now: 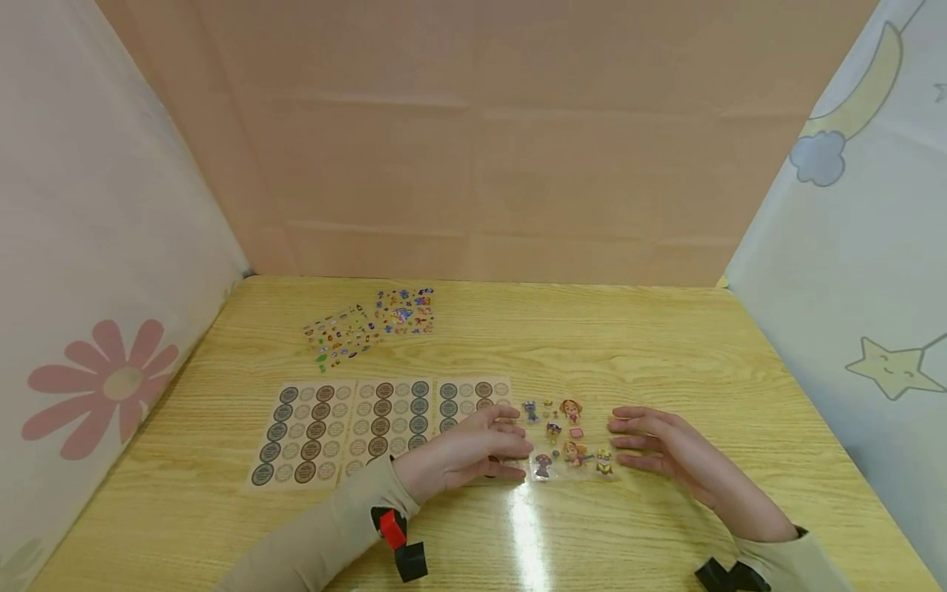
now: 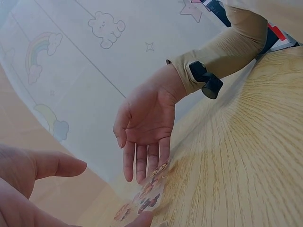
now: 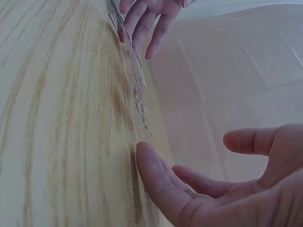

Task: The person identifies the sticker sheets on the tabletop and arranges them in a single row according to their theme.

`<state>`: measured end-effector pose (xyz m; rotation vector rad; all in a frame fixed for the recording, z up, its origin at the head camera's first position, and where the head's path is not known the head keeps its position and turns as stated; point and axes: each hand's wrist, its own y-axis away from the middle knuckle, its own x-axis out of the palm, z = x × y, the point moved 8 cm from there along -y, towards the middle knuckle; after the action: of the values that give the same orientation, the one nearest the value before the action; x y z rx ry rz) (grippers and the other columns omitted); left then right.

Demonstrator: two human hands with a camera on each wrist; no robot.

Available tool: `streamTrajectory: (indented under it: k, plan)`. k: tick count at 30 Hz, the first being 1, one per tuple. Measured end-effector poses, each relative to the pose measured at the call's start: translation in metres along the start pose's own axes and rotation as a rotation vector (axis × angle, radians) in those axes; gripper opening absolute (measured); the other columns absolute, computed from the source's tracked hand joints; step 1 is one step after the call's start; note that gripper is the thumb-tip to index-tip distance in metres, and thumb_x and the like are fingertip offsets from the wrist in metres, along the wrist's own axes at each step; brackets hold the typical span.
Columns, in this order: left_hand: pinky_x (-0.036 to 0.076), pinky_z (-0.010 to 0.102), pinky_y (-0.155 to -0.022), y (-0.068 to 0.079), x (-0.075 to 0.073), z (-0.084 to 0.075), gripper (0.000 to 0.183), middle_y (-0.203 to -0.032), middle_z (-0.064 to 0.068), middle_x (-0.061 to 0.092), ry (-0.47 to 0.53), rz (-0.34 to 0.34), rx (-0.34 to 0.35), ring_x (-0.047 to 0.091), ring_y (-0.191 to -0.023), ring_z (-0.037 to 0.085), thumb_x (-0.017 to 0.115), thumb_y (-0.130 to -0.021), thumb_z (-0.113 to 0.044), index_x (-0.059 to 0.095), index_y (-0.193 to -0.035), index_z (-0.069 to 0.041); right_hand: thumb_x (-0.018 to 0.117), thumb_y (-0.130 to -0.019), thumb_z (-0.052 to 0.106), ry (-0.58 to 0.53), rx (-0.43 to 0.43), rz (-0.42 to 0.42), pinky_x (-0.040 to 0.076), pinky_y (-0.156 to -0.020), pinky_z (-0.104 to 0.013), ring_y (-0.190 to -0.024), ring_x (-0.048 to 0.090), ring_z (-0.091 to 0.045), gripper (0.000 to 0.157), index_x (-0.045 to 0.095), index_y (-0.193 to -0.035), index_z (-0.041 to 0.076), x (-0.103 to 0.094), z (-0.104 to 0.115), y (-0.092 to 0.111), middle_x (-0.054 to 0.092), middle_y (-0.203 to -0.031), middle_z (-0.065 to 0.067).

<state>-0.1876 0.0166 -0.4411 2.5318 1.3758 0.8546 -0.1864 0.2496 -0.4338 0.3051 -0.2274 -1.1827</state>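
A clear sheet of cartoon character stickers (image 1: 576, 433) lies on the table between the two hands. My left hand (image 1: 473, 450) is at its left edge, fingers loosely extended and holding nothing, overlapping the rightmost sheet of round labels (image 1: 448, 393) in the head view. Just off the sticker sheet's right edge, my right hand (image 1: 662, 452) has its fingers extended and apart, also with nothing in them. In the left wrist view the right hand (image 2: 149, 118) faces palm-on beside the stickers (image 2: 149, 191). The right wrist view shows the sheet edge-on (image 3: 140, 101) beyond the right fingertips (image 3: 147, 153).
Two more sheets of round brown and grey labels (image 1: 307, 432) lie flat at the left in a row. Behind them are two small colourful sticker sheets (image 1: 342, 337), (image 1: 404, 312). A tan panel (image 1: 473, 164) rises at the table's back, with patterned white walls on both sides.
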Motion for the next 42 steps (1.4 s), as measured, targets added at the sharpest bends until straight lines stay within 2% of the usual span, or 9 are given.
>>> streamTrajectory:
  k: [26, 35, 42]
  plan:
    - [0.053, 0.047, -0.085, 0.0058, 0.0009, -0.0014, 0.073, -0.130, 0.022, 0.043, -0.042, -0.014, -0.014, 0.055, -0.103, 0.030, 0.066, -0.085, 0.001, 0.025, -0.146, -0.001, 0.038, -0.105, 0.027, 0.039, -0.014, 0.010, 0.046, -0.098, -0.038, -0.120, 0.053, -0.026, 0.062, 0.015, -0.146, -0.013, 0.0018, 0.0034, -0.0002, 0.042, -0.141, -0.026]
    - [0.053, 0.049, -0.085, 0.0050, -0.0003, -0.0012, 0.068, -0.123, 0.023, 0.045, -0.013, -0.046, -0.022, 0.053, -0.107, 0.036, 0.062, -0.086, -0.001, 0.027, -0.144, 0.002, 0.037, -0.105, 0.026, 0.040, -0.034, 0.012, 0.046, -0.098, -0.038, -0.120, 0.053, -0.024, 0.061, 0.016, -0.145, -0.015, 0.0022, 0.0067, 0.0012, 0.043, -0.139, -0.026]
    - [0.053, 0.049, -0.084, 0.0052, -0.0026, 0.0005, 0.060, -0.123, 0.022, 0.042, -0.017, -0.079, -0.028, 0.053, -0.107, 0.037, 0.059, -0.089, -0.004, 0.030, -0.142, 0.004, 0.038, -0.105, 0.027, 0.033, -0.016, 0.010, 0.046, -0.098, -0.038, -0.119, 0.054, -0.024, 0.061, 0.017, -0.145, -0.014, 0.0016, 0.0055, 0.0016, 0.046, -0.139, -0.023]
